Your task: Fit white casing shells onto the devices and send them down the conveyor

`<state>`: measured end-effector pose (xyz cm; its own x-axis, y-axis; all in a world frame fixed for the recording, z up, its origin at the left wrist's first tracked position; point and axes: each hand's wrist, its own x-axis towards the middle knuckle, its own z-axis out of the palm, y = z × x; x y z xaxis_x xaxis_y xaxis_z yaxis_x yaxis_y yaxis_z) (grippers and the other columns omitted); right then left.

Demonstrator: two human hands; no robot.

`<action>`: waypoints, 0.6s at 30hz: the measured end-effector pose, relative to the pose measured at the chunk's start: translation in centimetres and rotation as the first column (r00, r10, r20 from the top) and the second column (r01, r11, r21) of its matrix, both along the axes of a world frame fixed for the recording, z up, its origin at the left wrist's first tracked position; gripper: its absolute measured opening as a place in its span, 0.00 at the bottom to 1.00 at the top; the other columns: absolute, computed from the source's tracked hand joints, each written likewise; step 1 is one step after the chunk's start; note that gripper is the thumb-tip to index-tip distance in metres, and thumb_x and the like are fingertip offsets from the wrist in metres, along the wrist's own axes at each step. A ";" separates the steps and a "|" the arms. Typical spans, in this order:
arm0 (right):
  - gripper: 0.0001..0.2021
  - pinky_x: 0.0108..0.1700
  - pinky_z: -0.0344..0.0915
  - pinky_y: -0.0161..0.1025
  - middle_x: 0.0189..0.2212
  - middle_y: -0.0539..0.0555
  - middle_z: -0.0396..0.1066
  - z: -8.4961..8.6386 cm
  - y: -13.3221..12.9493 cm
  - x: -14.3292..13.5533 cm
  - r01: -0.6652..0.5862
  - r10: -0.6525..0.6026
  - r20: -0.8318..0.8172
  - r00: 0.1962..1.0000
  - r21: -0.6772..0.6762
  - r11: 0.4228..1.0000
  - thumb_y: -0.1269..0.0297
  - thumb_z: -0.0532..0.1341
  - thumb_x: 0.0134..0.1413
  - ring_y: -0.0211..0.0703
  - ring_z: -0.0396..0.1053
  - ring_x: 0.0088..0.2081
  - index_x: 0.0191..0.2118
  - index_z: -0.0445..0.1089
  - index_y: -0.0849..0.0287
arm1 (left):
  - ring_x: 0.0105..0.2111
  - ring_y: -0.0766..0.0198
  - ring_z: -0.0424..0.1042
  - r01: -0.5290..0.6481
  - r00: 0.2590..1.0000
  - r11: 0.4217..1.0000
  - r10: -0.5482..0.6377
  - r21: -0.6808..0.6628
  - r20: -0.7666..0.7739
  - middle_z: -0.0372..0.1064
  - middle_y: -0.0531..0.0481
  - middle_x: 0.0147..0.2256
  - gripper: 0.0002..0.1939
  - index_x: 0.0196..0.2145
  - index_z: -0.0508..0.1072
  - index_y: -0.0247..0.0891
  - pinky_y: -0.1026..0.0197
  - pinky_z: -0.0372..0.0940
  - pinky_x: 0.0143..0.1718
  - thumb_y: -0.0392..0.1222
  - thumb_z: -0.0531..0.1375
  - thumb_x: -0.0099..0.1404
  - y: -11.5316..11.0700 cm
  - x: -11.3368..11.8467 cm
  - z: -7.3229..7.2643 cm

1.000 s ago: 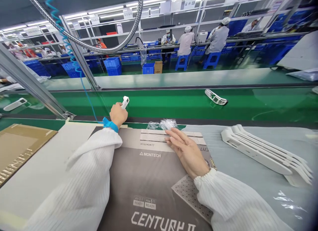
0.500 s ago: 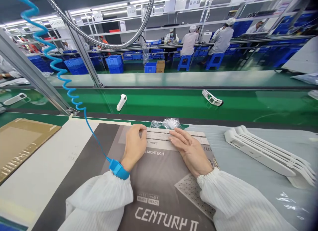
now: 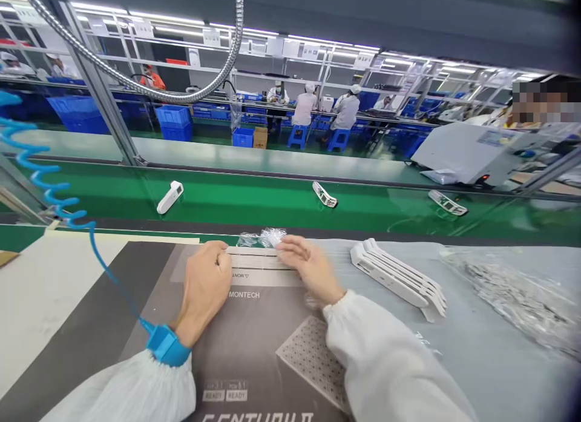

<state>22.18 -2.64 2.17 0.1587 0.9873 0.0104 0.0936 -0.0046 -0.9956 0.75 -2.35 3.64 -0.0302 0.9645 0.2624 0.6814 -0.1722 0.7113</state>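
My left hand [image 3: 206, 286] is curled closed at the far left part of a dark flat cardboard [image 3: 254, 343] printed MONTECH. Its fingertips are turned away, so anything in them is hidden. A blue wrist strap [image 3: 167, 345] with a coiled cord is on that wrist. My right hand [image 3: 313, 269], slightly blurred, has its fingers stretched out toward the left, above the right end of a pale band [image 3: 256, 261] with thin dark lines. This band lies between the hands. Crumpled clear plastic [image 3: 272, 236] lies just beyond. Several nested white plastic housings [image 3: 394, 276] rest to the right.
A clear bag of small parts [image 3: 521, 304] lies far right on the grey sheet [image 3: 476, 367]. Beyond runs a green belt [image 3: 254, 201] carrying white device pieces [image 3: 170, 198]. A metal post [image 3: 97, 83] and hose [image 3: 181, 97] stand ahead; people sit in the background.
The view has turned right, so things appear shifted left, and the bag of small parts has come into view. My right hand has drawn slightly closer to the plastic; my left hand stays curled.
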 end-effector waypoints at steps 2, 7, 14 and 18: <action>0.17 0.47 0.70 0.44 0.41 0.56 0.78 0.8 3.1 3.1 0.102 -0.112 0.249 0.962 0.054 0.993 0.64 0.65 0.43 0.47 0.75 0.43 0.43 0.71 0.56 | 0.44 0.56 0.71 0.029 1.000 0.999 -0.029 0.024 0.008 0.74 0.48 0.44 0.15 0.23 0.67 0.38 0.55 0.60 0.43 0.34 0.46 0.62 -0.1 0.1 0.1; 0.18 0.57 0.59 0.53 0.47 0.61 0.74 1.6 11.3 11.3 0.415 -0.411 0.513 0.753 0.114 0.902 0.71 0.61 0.39 0.54 0.70 0.48 0.42 0.70 0.58 | 0.43 0.59 0.71 0.100 0.995 0.993 -0.100 0.054 -0.012 0.74 0.51 0.42 0.17 0.21 0.70 0.38 0.53 0.58 0.44 0.31 0.48 0.63 -0.2 0.3 0.1; 0.17 0.52 0.61 0.53 0.40 0.59 0.75 -1.7 15.2 13.6 0.493 -0.422 0.665 0.616 0.092 0.865 0.65 0.63 0.41 0.57 0.69 0.46 0.42 0.71 0.55 | 0.44 0.60 0.71 0.117 0.991 0.989 -0.122 0.092 0.050 0.74 0.52 0.42 0.16 0.22 0.74 0.39 0.53 0.61 0.47 0.23 0.52 0.55 0.1 0.0 -0.8; 0.15 0.50 0.64 0.51 0.40 0.59 0.76 -0.3 14.5 11.5 0.377 -0.355 0.673 0.649 0.121 0.918 0.61 0.62 0.47 0.54 0.71 0.42 0.43 0.72 0.58 | 0.43 0.58 0.71 0.097 0.990 0.989 -0.108 0.110 0.091 0.74 0.49 0.41 0.13 0.28 0.72 0.38 0.52 0.62 0.48 0.25 0.53 0.59 0.0 0.0 -0.8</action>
<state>33.69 11.83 1.86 0.4679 0.8523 0.2338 0.7172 -0.2116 -0.6640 0.79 -2.31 2.84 0.0373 0.9310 0.3631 0.5854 -0.3148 0.7471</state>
